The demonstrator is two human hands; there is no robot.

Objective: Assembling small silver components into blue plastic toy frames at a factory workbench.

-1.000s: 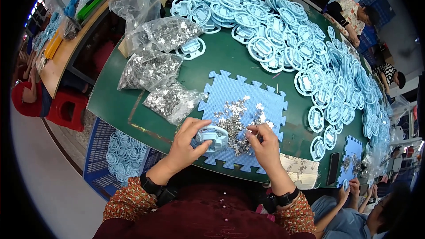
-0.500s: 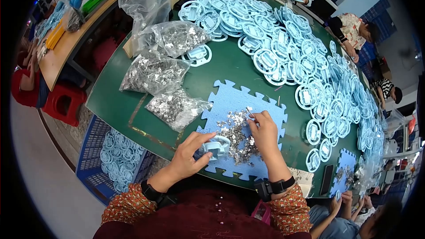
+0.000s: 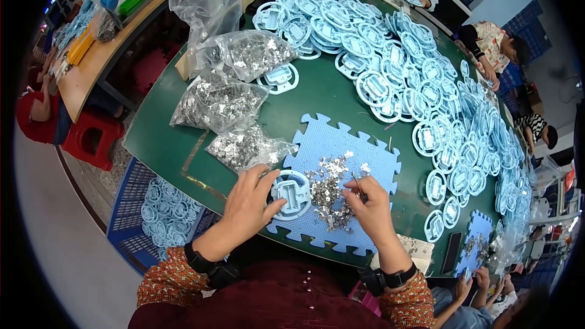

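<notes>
My left hand (image 3: 245, 206) grips the near left rim of a round light-blue plastic part (image 3: 294, 194), thumb and fingers around its edge. The part lies face up over the left side of a blue foam mat (image 3: 332, 136), its rectangular frame showing. Beside it, a loose heap of small silvery metal pieces (image 3: 329, 194) spreads over the mat. At the heap's right edge, my right hand (image 3: 372, 206) pinches a thin dark stick-like tool (image 3: 356, 179); whether a metal piece is at its tip is too small to tell.
Clear bags of metal pieces (image 3: 219, 100) stand left of the mat. A large pile of blue parts (image 3: 390, 55) covers the table's far and right side. A blue crate (image 3: 131, 231) of parts sits below left. A dark phone-like slab (image 3: 451, 250) lies right. Co-workers sit around.
The blue part has turned from tilted to facing up, and my left hand has shifted up and left with it. My right hand has moved down and right over the heap's edge.
</notes>
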